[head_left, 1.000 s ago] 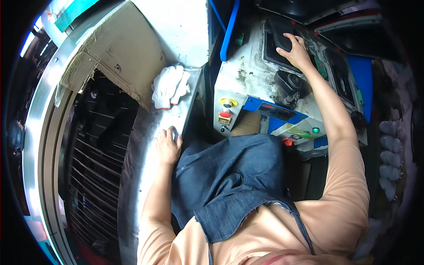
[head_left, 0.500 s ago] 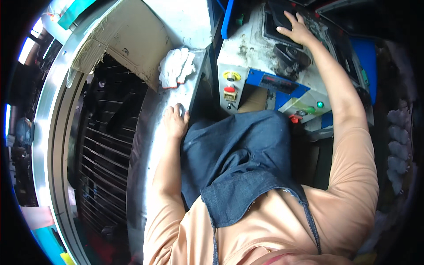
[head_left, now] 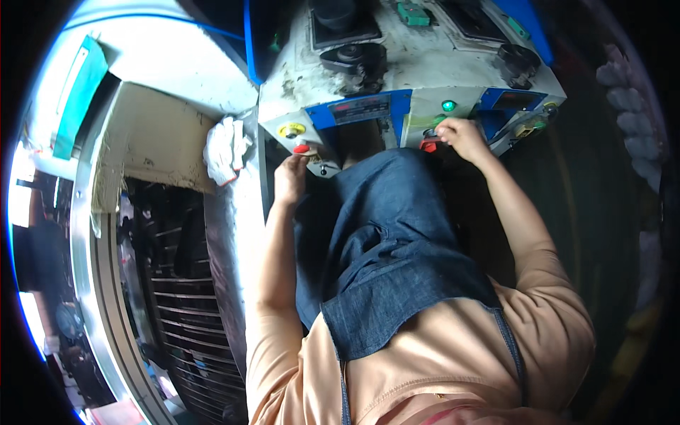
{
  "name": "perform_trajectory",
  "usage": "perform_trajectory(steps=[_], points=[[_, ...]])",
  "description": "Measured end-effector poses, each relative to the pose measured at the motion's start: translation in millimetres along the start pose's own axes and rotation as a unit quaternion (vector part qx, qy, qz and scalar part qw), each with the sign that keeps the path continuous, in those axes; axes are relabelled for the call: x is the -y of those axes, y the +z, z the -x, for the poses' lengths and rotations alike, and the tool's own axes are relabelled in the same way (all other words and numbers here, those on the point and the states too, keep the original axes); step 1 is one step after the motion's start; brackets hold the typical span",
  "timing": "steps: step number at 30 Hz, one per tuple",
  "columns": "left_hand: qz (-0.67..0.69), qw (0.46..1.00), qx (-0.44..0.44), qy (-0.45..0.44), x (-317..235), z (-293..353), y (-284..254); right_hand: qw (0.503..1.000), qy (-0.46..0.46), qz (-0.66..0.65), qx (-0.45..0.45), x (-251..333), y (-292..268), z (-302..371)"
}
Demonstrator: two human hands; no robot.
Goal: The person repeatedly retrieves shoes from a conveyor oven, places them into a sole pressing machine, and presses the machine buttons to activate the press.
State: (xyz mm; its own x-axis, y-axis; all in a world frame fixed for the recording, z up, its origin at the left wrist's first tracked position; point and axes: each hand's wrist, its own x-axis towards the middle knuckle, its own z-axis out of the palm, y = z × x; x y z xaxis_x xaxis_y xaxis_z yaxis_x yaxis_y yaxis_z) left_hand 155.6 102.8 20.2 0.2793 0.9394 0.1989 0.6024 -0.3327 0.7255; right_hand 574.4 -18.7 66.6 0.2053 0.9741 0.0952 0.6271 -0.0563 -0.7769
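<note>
My left hand (head_left: 290,181) is at the left front panel of the machine (head_left: 439,64), fingers curled just below a red push button (head_left: 301,149). Its fingertips hide a small yellowish switch, so I cannot tell what they grip. Further right, my right hand (head_left: 464,139) has its thumb and fingers pinched together beside a red switch (head_left: 428,144) with a dark knob. The fingers partly cover that switch. A lit green button (head_left: 448,105) sits just above this hand.
White gloves (head_left: 227,149) lie on the metal ledge at my left, beside a cardboard sheet (head_left: 152,134). Beyond the ledge is a dark rack of metal bars (head_left: 188,304). Black round fixtures (head_left: 352,57) stand on the machine top. White pieces (head_left: 634,120) line the far right.
My right hand has come down from the black plate on the machine top to the front switches. My left hand has left the metal ledge for the left panel. The view has turned right.
</note>
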Motion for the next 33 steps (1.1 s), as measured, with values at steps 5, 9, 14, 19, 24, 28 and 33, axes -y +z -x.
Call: perform_trajectory(steps=[5,9,14,19,24,28,33], points=[[-0.076,0.997,-0.002,-0.025,-3.1,-15.6,13.9,0.993,-0.027,0.087,-0.072,-17.5,32.9,-6.1],[-0.09,0.996,0.001,-0.028,4.5,-19.3,20.4,0.991,-0.092,0.044,-0.085,-30.0,35.0,-7.6],[-0.065,0.997,0.008,-0.035,-12.6,-12.8,13.9,0.996,-0.008,0.043,-0.078,-16.2,28.0,-4.3],[-0.05,0.997,-0.001,-0.059,-42.1,21.5,3.9,0.999,-0.02,0.006,-0.044,-3.1,35.9,17.2],[0.151,0.986,0.056,-0.047,-62.5,78.9,28.1,0.966,-0.088,-0.241,0.045,45.9,75.4,49.7],[0.23,0.965,0.127,0.021,-113.2,115.5,43.7,0.938,-0.103,-0.292,0.154,80.2,103.0,83.6],[0.423,0.893,0.142,-0.058,-96.6,156.3,63.5,0.821,-0.057,-0.477,0.309,67.9,173.7,113.5]])
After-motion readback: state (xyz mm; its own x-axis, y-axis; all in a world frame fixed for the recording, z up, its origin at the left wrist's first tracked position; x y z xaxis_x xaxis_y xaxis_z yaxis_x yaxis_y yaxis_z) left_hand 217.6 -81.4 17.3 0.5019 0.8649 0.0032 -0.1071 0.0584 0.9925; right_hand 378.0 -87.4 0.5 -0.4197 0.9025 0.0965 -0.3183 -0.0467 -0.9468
